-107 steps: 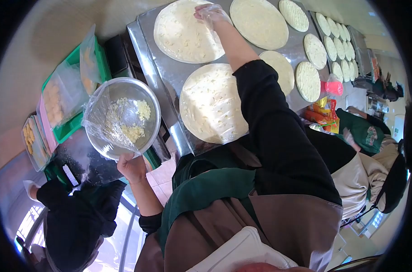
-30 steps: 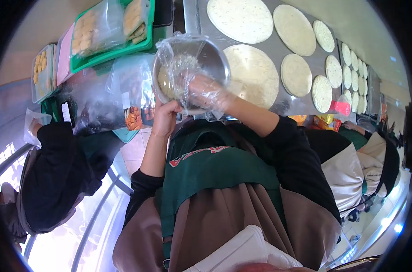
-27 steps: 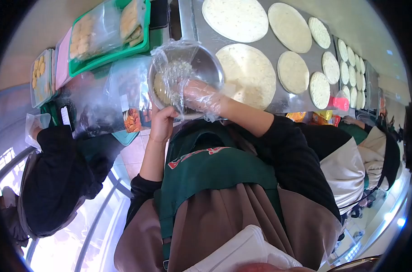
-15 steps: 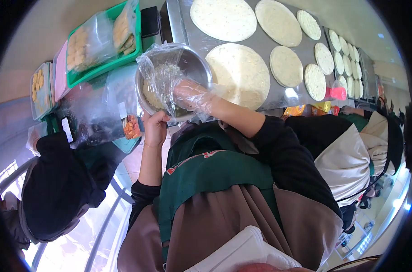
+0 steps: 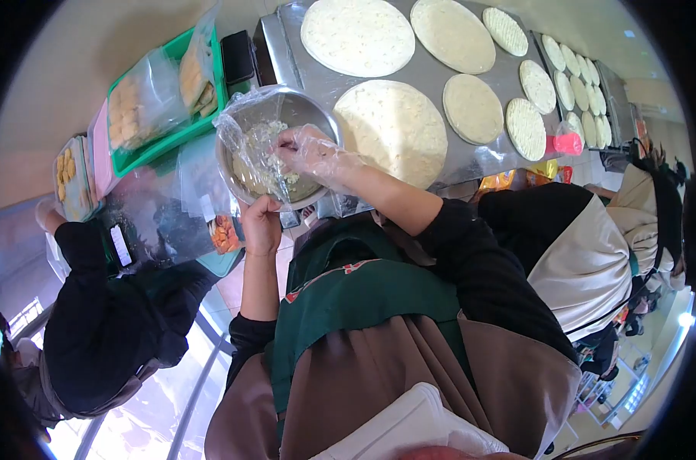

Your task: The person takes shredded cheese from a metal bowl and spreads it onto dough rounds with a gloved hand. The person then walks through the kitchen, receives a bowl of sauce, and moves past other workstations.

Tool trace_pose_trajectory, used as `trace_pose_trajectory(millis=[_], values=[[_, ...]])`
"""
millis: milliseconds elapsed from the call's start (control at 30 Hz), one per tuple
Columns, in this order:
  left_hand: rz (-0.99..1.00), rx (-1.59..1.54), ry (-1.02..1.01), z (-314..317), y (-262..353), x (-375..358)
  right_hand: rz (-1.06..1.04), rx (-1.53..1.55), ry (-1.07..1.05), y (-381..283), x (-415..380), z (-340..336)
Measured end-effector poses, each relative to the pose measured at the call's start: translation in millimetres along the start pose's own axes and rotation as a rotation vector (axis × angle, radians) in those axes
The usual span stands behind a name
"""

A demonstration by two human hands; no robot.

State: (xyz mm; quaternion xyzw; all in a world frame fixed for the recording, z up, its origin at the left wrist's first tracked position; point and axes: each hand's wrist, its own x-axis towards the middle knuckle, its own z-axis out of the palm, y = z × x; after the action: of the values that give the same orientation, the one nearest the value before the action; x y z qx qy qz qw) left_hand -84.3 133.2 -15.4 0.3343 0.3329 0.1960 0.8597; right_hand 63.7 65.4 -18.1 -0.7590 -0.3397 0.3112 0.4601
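Observation:
A steel mixing bowl [image 5: 334, 126] holds a pale, crumbly mixture [image 5: 248, 172], with clear plastic film [image 5: 237, 115] draped over its far left side. My left hand [image 5: 261, 226] grips the near rim, thumb uppermost. Inside the bowl, above the mixture, is my right hand [image 5: 313, 153] in a clear plastic glove. Its fingers are drawn together; what they hold, if anything, is hidden by shiny plastic. Close to the bowl on its right lies a large flat dough round [image 5: 394, 130].
Several more dough rounds [image 5: 471, 109] lie across the metal table [image 5: 317, 73]. On the left stands a green tray [image 5: 145, 157] of bagged buns, beside a black phone [image 5: 238, 57]. Co-workers stand at left [image 5: 106, 307] and right [image 5: 586, 245]. A pink object [image 5: 566, 143] sits at the table's right edge.
My right hand has lifted from deeper in the bowl, and its fingers now show drawn together. The left hand stays on the rim. My view has shifted slightly.

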Motion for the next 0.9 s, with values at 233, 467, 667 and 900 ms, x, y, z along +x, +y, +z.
trace_pose_trajectory(millis=[233,467,667,900], values=[[-0.024,-0.024,-0.042,-6,-3,17,0.165,0.355,-0.104,-18,0,-21],[-0.045,-0.061,-0.050,13,-4,29,0.030,-0.016,-0.043,-11,9,-44],[-0.048,-0.070,-0.082,30,-3,35,-0.128,-0.206,0.036,-10,10,-50],[-0.084,-0.042,-0.087,33,-2,43,-0.176,-0.339,0.029,-6,15,-48]])
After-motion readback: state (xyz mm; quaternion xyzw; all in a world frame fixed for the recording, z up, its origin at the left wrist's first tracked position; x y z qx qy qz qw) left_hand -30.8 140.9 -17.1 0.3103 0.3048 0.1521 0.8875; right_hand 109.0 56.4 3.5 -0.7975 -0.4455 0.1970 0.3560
